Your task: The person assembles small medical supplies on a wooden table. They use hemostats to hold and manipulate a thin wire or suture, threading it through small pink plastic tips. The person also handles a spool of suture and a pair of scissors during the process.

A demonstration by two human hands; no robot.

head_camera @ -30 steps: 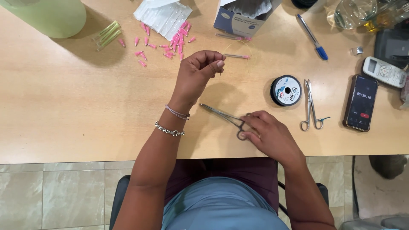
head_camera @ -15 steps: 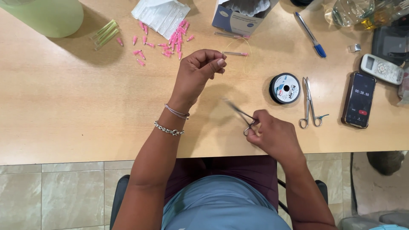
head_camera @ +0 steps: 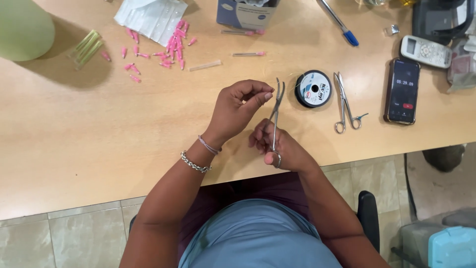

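Note:
My right hand (head_camera: 280,146) grips a pair of steel forceps (head_camera: 275,111) by the finger rings, tips pointing away from me and slightly apart. My left hand (head_camera: 238,106) is raised just left of the tips, thumb and fingers pinched together on something too thin to see, close to the forceps' jaws. A black spool of thin wire (head_camera: 313,88) lies on the wooden table (head_camera: 99,129) just right of the tips. A second pair of forceps (head_camera: 346,101) rests beside the spool.
Pink-tipped needles (head_camera: 163,52) lie scattered at the back near white packets (head_camera: 151,17). A cardboard box (head_camera: 245,12), a blue pen (head_camera: 339,22), a phone (head_camera: 402,92), a white remote (head_camera: 426,51) and a green container (head_camera: 22,30) stand around. The table edge runs close to my body.
My right hand has swung the forceps from lying flat and pointing left to pointing away from me, up to my left hand's fingertips. My left hand has come nearer to me.

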